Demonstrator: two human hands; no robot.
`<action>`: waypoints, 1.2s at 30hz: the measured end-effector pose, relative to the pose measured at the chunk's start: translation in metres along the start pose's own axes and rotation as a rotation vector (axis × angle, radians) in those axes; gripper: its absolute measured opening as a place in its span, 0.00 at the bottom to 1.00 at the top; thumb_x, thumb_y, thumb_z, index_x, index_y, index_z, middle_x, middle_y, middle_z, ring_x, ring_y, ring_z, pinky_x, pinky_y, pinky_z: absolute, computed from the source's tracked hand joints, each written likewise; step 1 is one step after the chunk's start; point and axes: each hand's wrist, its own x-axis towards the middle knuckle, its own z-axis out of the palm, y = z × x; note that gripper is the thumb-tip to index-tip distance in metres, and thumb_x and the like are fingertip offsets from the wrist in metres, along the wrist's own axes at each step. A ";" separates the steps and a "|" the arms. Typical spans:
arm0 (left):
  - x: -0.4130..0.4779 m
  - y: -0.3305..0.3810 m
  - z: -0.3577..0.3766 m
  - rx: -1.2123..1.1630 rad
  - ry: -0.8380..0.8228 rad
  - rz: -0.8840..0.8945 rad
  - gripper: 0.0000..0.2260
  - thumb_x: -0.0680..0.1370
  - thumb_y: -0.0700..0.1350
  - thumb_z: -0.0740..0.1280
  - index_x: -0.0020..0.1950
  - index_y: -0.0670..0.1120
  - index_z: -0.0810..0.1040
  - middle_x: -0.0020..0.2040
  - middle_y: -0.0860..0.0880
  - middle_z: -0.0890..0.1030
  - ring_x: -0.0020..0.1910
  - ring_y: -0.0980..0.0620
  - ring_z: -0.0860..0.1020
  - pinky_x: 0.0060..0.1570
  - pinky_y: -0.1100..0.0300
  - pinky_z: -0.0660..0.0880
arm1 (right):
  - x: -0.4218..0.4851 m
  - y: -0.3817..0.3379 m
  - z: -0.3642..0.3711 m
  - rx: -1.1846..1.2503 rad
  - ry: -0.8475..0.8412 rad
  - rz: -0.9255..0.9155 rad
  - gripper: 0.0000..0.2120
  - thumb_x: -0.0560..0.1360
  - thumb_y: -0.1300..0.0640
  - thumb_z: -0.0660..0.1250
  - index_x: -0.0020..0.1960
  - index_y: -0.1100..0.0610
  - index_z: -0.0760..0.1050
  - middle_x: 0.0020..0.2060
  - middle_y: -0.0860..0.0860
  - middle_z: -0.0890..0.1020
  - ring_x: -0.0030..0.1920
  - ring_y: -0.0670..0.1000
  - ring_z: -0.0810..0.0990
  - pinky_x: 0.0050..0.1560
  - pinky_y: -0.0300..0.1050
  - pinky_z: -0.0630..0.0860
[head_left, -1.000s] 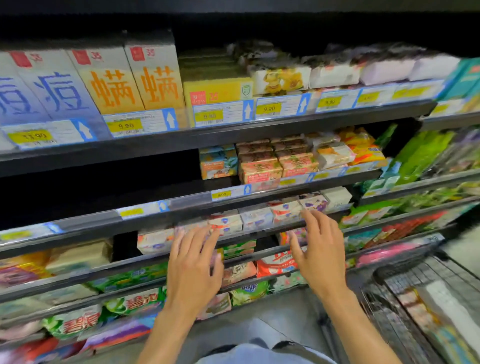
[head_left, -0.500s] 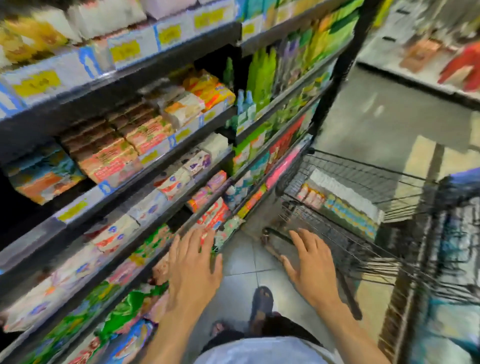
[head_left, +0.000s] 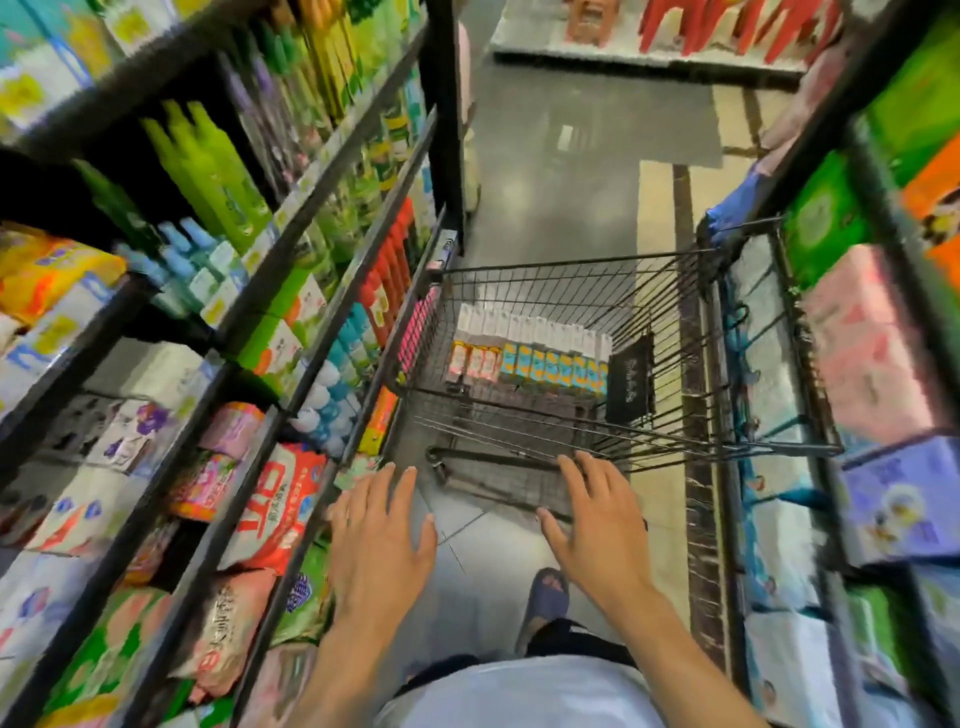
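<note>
Hands: 2, bare, palms down.
L hand (head_left: 379, 530): fingers straight, spread, holding nothing; over floor, just left of the cart's handle end.
R hand (head_left: 597, 519): fingers spread, nothing held; fingertips over handle bar (head_left: 493, 460), contact can't tell.
Cart: 1 black wire shopping cart (head_left: 571, 258), mid-aisle, just ahead of both hands.
In cart: 1 row of tall white-topped boxes (head_left: 530, 353), 3 orange, rest teal/yellow, no. blurred; 1 flat black pack (head_left: 631, 379) at its right end.
Floor: 1 dark blue slipper (head_left: 545, 597).
</note>
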 end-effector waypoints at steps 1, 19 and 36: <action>0.010 0.012 0.003 0.001 -0.007 0.001 0.28 0.77 0.57 0.58 0.73 0.45 0.75 0.70 0.42 0.76 0.69 0.40 0.73 0.70 0.42 0.69 | 0.007 0.012 0.000 0.007 -0.003 0.015 0.34 0.75 0.40 0.73 0.74 0.57 0.74 0.69 0.56 0.77 0.69 0.59 0.73 0.71 0.57 0.73; 0.149 0.121 0.032 0.031 -0.096 0.033 0.30 0.77 0.62 0.56 0.74 0.48 0.74 0.71 0.44 0.76 0.71 0.40 0.72 0.68 0.41 0.70 | 0.094 0.120 -0.003 0.112 -0.071 0.226 0.32 0.78 0.39 0.68 0.77 0.53 0.71 0.73 0.55 0.74 0.73 0.59 0.71 0.74 0.59 0.70; 0.352 0.086 0.063 -0.073 -0.207 0.202 0.29 0.78 0.59 0.59 0.73 0.43 0.76 0.68 0.42 0.78 0.67 0.39 0.74 0.65 0.41 0.73 | 0.269 0.106 0.030 0.082 -0.118 0.357 0.31 0.80 0.38 0.64 0.78 0.53 0.69 0.74 0.54 0.71 0.74 0.58 0.68 0.74 0.59 0.69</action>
